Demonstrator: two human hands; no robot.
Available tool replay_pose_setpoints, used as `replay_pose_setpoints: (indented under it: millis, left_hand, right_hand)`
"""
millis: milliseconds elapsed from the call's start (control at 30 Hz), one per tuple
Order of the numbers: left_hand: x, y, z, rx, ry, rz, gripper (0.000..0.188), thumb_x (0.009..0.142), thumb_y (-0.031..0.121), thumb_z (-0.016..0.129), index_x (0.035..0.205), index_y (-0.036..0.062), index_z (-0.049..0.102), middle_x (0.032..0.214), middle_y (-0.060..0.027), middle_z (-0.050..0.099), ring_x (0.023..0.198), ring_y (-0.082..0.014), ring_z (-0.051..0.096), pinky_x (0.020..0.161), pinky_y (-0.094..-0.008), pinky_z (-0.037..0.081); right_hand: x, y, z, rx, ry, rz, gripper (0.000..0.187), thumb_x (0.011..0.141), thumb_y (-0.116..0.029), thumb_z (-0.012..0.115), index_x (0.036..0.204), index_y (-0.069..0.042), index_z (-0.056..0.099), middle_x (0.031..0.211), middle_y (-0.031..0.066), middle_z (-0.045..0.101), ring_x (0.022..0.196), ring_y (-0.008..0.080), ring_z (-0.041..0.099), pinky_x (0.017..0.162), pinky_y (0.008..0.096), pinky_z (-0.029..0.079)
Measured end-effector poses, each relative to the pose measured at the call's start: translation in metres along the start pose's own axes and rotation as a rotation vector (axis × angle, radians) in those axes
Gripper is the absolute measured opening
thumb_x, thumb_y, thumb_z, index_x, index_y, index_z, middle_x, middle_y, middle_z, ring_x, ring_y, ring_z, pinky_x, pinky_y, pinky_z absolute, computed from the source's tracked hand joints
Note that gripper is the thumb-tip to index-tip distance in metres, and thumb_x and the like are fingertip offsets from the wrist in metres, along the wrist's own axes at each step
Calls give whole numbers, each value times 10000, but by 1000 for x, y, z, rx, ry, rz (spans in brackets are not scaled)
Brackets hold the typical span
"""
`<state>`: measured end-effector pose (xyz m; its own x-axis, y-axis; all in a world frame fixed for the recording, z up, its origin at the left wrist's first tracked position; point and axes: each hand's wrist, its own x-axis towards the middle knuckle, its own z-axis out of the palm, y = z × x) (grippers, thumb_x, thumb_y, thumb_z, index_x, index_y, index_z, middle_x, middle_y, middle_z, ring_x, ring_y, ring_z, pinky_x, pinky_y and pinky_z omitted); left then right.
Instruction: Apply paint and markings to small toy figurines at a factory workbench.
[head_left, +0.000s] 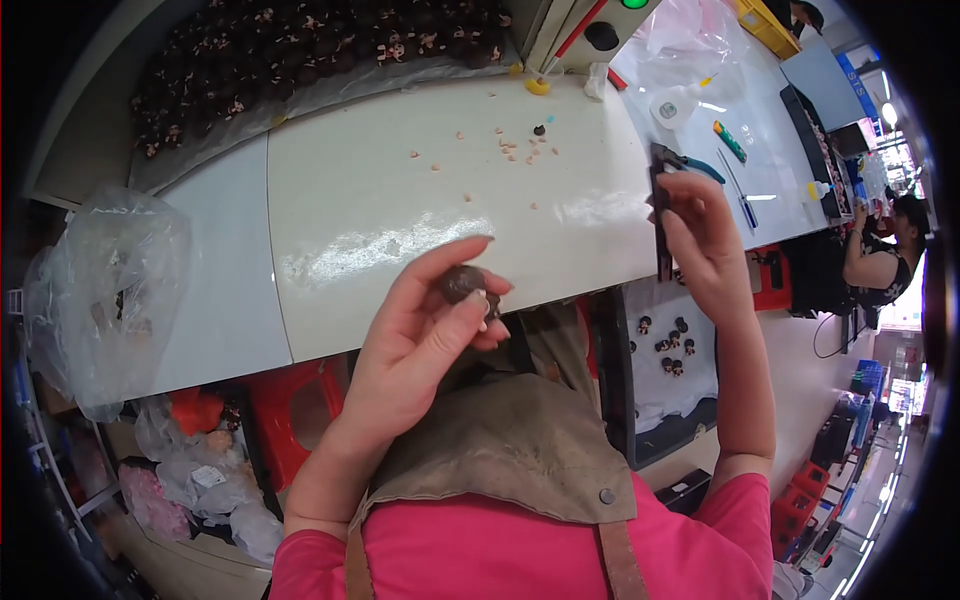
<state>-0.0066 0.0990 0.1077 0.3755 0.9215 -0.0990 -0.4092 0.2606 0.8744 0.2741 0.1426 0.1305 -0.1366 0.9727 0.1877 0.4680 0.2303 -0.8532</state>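
Observation:
My left hand (pixel 415 335) is closed around a small figurine (pixel 465 285) with a rounded dark brown head and a bit of pale colour under the thumb. It is held above the near edge of the table. My right hand (pixel 705 235) reaches to a narrow dark tray-like strip (pixel 661 225) lying across the table at the right. Its thumb and fingers are curled in at the strip, and whatever is between the fingertips is too small to make out. Beyond that hand lie pliers (pixel 690 163) with blue-green handles.
Many dark-haired figurines (pixel 300 50) fill the back left. Small pinkish bits (pixel 508 150) dot the white tabletop (pixel 380 180). A clear plastic bag (pixel 125 290) sits at left. A screwdriver (pixel 740 190) and green-handled tool (pixel 730 141) lie right. Below is a figurine tray (pixel 675 432).

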Motion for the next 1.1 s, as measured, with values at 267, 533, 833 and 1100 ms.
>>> replay_pose_setpoints:
  millis: [267,533,833,1100]
  left_hand:
    - [30,1,12,31,34,-15,397,969,149,401,1352,61,342,1152,-104,515,962,-161,583,831,-271,478]
    - [35,-10,16,62,41,-41,385,971,147,401,1341,55,353,1125,-95,523,944,-145,579,822,-253,471]
    - [28,-21,13,-30,51,-116,401,977,158,390,1361,61,330,1124,-84,523,954,-130,567,836,-247,461]
    - [25,-29,12,-34,65,-149,433,974,216,408,1368,61,320,1129,-98,516,927,-133,565,824,-252,462]
  right_hand:
    - [-13,-5,16,1221,-45,333,219,884,-98,434,1073,-1,488,797,70,445,636,119,424,529,244,358]
    - [-35,7,46,1741,-61,119,563,815,13,494,1353,-2,328,919,109,535,672,121,487,546,238,384]
    - [-39,8,51,925,9,-72,486,867,-547,487,792,-68,515,699,42,496,598,125,439,540,235,333]
    - [-29,-3,54,473,-182,-154,339,873,-343,541,651,-87,549,596,22,486,535,178,462,487,289,346]
